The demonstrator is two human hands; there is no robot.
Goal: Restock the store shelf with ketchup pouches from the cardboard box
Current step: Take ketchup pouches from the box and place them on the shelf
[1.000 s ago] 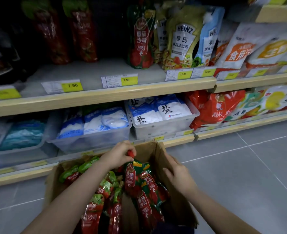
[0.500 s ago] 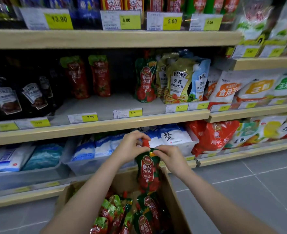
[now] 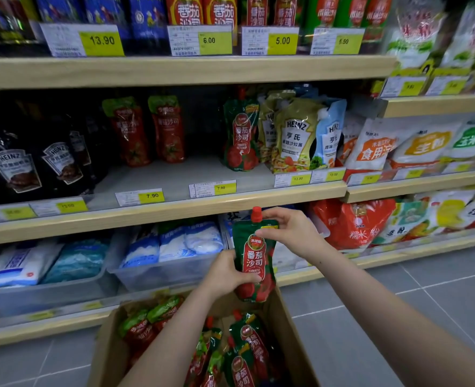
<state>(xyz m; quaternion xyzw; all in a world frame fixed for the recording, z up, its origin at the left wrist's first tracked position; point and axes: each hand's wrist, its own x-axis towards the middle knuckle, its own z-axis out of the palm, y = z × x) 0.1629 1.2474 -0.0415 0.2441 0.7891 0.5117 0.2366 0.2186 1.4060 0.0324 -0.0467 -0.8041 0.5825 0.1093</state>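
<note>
A green-and-red ketchup pouch [image 3: 254, 258] with a red cap is held upright above the cardboard box [image 3: 286, 319], just below the middle shelf's front edge. My left hand [image 3: 225, 275] grips its lower left side. My right hand [image 3: 289, 230] holds its upper right corner near the cap. Inside the box lie several more ketchup pouches [image 3: 241, 347]. One matching pouch [image 3: 240, 135] stands on the middle shelf [image 3: 175, 180], with bare shelf to its left.
Two red pouches [image 3: 149, 129] stand further left on the middle shelf, dark Heinz pouches [image 3: 35, 163] beyond them, Heinz salad dressing [image 3: 294, 138] to the right. Clear bins of white bags [image 3: 172, 247] fill the lower shelf. Grey tiled floor [image 3: 384, 317] lies to the right.
The pouch has come up out of the box and risen toward the middle shelf. My left hand moved from the cap to the pouch's lower side; my view tilted upward.
</note>
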